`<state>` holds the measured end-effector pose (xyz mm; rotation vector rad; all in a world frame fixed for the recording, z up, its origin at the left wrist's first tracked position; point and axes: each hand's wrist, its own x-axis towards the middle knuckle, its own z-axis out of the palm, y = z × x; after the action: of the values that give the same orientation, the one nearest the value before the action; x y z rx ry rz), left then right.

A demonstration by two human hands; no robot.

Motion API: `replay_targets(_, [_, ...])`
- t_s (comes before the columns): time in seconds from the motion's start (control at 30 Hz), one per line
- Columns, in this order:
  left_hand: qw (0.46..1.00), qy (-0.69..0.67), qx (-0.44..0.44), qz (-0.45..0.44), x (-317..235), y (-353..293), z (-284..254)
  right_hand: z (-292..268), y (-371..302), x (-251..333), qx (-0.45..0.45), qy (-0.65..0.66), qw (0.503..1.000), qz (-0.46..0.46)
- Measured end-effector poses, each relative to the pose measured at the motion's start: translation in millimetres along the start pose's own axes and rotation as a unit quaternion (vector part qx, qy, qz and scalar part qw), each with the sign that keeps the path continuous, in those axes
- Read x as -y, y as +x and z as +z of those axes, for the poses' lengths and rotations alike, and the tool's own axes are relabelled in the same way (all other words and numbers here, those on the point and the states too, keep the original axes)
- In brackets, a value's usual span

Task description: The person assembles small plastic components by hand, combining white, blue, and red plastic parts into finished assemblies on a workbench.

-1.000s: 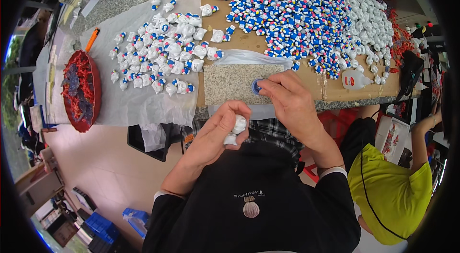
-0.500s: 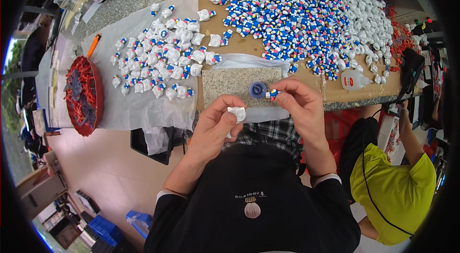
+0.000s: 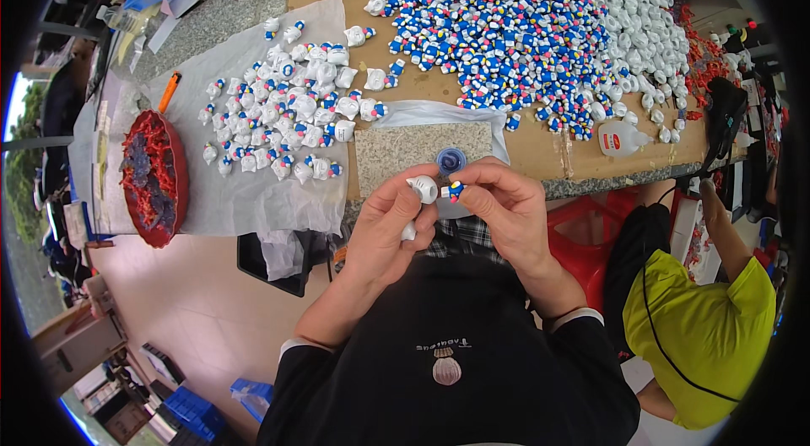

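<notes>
My left hand [image 3: 381, 233] pinches a hollow white figurine head [image 3: 424, 189], its round opening facing right. A second white piece [image 3: 409, 232] is tucked in its lower fingers. Close beside it, my right hand [image 3: 513, 216] grips a small blue figurine body [image 3: 456, 192] between thumb and forefinger, its white end pointing at the head with a small gap between. Just beyond my fingers stands a small round cup [image 3: 450, 161] of dark blue on a speckled stone slab [image 3: 395, 151]. Joined white-and-blue figurines [image 3: 295, 104] lie in a group at the left on white sheeting.
Loose blue bodies [image 3: 498, 32] are heaped at the back, beside a pile of white heads [image 3: 645, 49]. A white squeeze bottle [image 3: 620, 140] lies right. At left are a red dish [image 3: 180, 172] of red and purple scraps and an orange cutter [image 3: 170, 92]. A yellow-green-shirted person [image 3: 700, 336] is at right.
Both hands have come closer together and nearer to me. The head in my left hand has turned so its opening shows, and the body has moved left toward it.
</notes>
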<state>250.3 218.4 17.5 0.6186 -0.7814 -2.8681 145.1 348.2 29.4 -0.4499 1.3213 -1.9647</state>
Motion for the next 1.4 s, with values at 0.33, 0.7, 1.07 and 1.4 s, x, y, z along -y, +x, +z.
replay_targets(0.33, [0.966,0.237,-0.033,0.102,4,-2,5,3,-3,-3,-0.027,-0.179,0.977,-0.116])
replay_targets(0.7, [0.93,0.33,-0.041,0.156,-7,-2,2,12,4,10,-0.009,-0.236,0.963,-0.127])
replay_targets(1.07, [0.536,0.619,-0.404,0.408,-131,6,-75,-67,33,8,-0.11,-0.592,0.76,-0.245])
replay_targets(1.4, [0.873,0.281,-0.244,0.316,-120,-14,-55,-59,26,12,-0.168,-0.584,0.781,-0.148])
